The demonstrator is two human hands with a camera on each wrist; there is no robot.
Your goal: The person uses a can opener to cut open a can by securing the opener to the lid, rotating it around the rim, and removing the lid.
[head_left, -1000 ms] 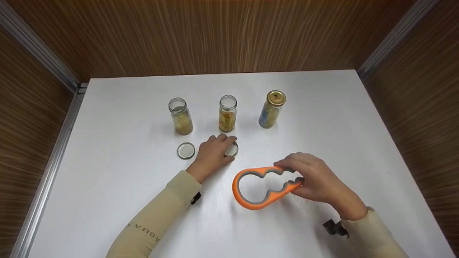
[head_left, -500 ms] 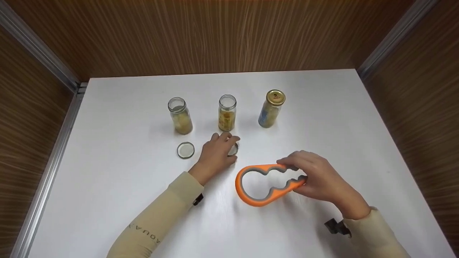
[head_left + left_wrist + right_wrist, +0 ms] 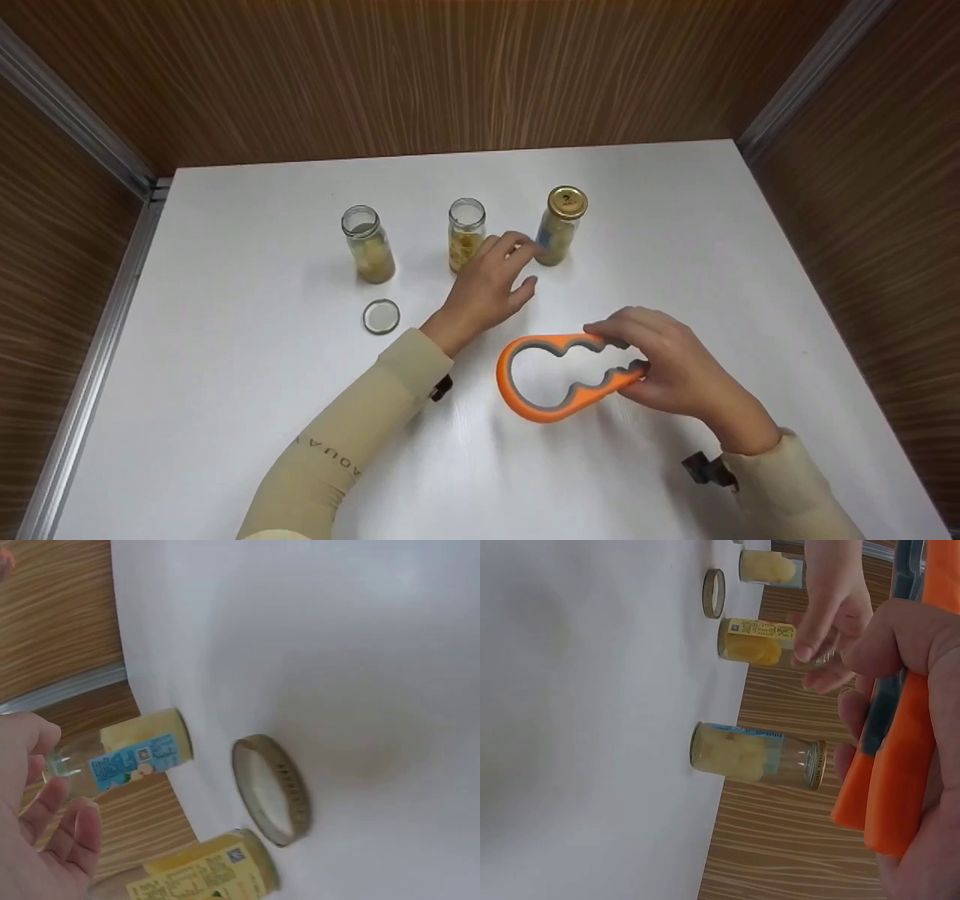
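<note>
Left hand [image 3: 491, 281] is up off the worktop [image 3: 225, 420] with loose, spread fingers holding nothing, sitting between the middle open jar [image 3: 466, 233] and the capped jar [image 3: 560, 225], fingertips nearly at the capped one. Right hand [image 3: 664, 367] is curled round the narrow end of an orange jar opener [image 3: 559, 375], which sits low over the worktop near the front. A third open jar [image 3: 367, 244] stands far left, with a loose lid [image 3: 381, 316] lying just in front of it.
</note>
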